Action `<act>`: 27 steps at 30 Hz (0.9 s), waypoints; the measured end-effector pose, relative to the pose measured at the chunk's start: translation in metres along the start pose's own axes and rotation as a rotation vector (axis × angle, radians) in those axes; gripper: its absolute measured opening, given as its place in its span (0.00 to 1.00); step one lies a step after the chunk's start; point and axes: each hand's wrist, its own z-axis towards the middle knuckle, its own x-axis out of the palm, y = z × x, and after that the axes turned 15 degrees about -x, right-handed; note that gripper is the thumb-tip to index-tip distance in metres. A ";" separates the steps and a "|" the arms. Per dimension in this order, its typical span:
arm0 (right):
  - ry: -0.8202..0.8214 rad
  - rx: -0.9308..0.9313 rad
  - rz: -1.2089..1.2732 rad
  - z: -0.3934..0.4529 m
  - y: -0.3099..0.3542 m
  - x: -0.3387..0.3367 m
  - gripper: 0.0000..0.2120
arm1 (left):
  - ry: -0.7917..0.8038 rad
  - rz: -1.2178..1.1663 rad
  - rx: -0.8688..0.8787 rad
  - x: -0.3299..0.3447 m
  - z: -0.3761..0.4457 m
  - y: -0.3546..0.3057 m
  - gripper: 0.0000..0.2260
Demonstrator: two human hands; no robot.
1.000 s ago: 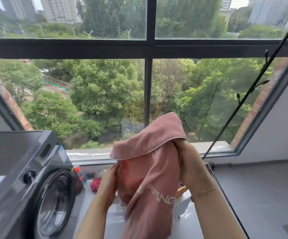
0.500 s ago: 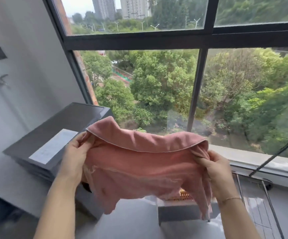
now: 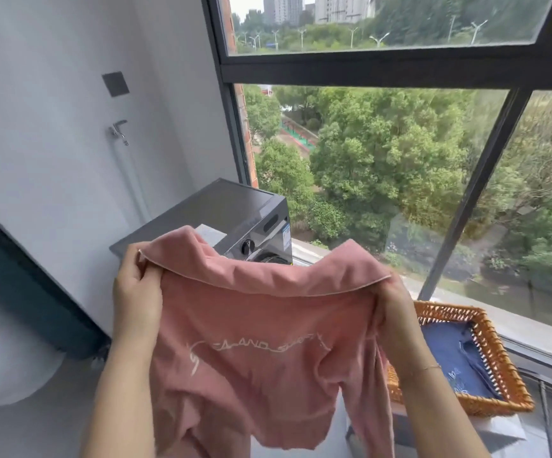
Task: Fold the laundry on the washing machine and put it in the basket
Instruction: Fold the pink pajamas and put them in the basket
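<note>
Both hands, left [image 3: 137, 294] and right [image 3: 391, 312], gripping pink shirt [image 3: 258, 335] shoulders, basket [image 3: 485, 345] beside

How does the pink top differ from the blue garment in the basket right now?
The pink top hangs spread open in the air, held at its shoulders by the left hand and the right hand; the blue garment lies flat inside the wicker basket, untouched. The pink top shows pale lettering across its middle; the blue garment shows a small pale print near one end. Both are cloth laundry items.
</note>
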 end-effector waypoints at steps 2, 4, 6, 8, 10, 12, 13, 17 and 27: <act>0.049 0.045 0.062 0.008 -0.002 0.024 0.10 | -0.055 0.002 -0.020 -0.018 0.025 0.007 0.06; 0.124 -0.007 0.062 0.013 -0.001 0.054 0.18 | -0.070 -0.017 -0.048 -0.032 0.047 0.012 0.06; 0.192 0.027 0.132 0.015 -0.009 0.091 0.17 | -0.040 -0.051 -0.080 -0.049 0.070 0.013 0.08; 0.188 -0.072 -0.026 0.019 -0.024 0.129 0.08 | 0.009 -0.080 -0.113 -0.067 0.096 0.016 0.10; 0.129 -0.248 -0.309 0.026 -0.045 0.155 0.04 | 0.036 -0.099 -0.139 -0.084 0.119 0.021 0.10; 0.008 -0.375 -0.465 0.034 -0.065 0.180 0.05 | 0.042 -0.125 -0.154 -0.099 0.143 0.029 0.08; -0.053 -0.414 -0.479 0.037 -0.073 0.190 0.06 | 0.043 -0.123 -0.159 -0.103 0.153 0.032 0.07; -0.117 -0.468 -0.506 0.058 -0.092 0.230 0.08 | 0.040 -0.106 -0.175 -0.108 0.192 0.045 0.04; -0.272 -0.582 -0.584 0.180 -0.140 0.320 0.10 | 0.112 0.008 -0.238 -0.059 0.324 0.056 0.05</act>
